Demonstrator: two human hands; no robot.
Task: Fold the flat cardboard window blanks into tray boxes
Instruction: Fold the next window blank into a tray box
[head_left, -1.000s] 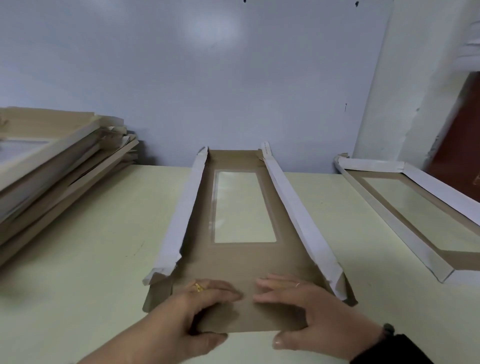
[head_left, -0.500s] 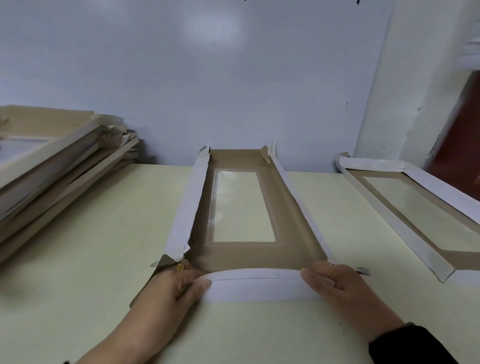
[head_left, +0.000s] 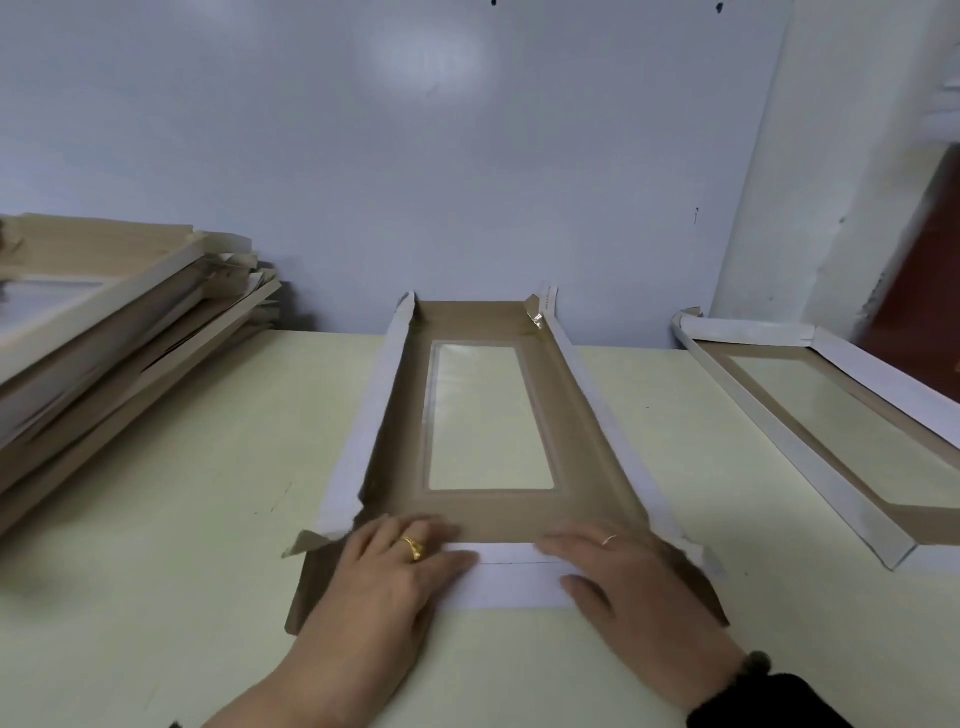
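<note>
Hands flat on the work: the left hand (head_left: 395, 577) lies with fingers straight and spread, pressing the near end of the cardboard blank (head_left: 488, 441), a gold ring (head_left: 413, 546) on one finger. The right hand (head_left: 618, 577) mirrors it, fingers extended and relaxed, a thin ring (head_left: 609, 540) showing, palm down on the same near end. Neither grip curls round anything; both simply press. Between them sits the white end flap (head_left: 514, 582), folded over toward the inside and lying low under the fingertips.

The blank lies in the middle of the pale bench (head_left: 182, 493), running from the near edge to the far wall (head_left: 467, 156). Its two long white sides stand partly raised, left and right, and one clear window (head_left: 488, 415) sits in its brown floor. A small line of print runs along the far right corner tab, too small to read.

On the left, a slanting stack of blanks (head_left: 104, 332), too many and too overlapped to count. On the right, one folded tray (head_left: 831, 426) with its own window, well apart from the hands.
</note>
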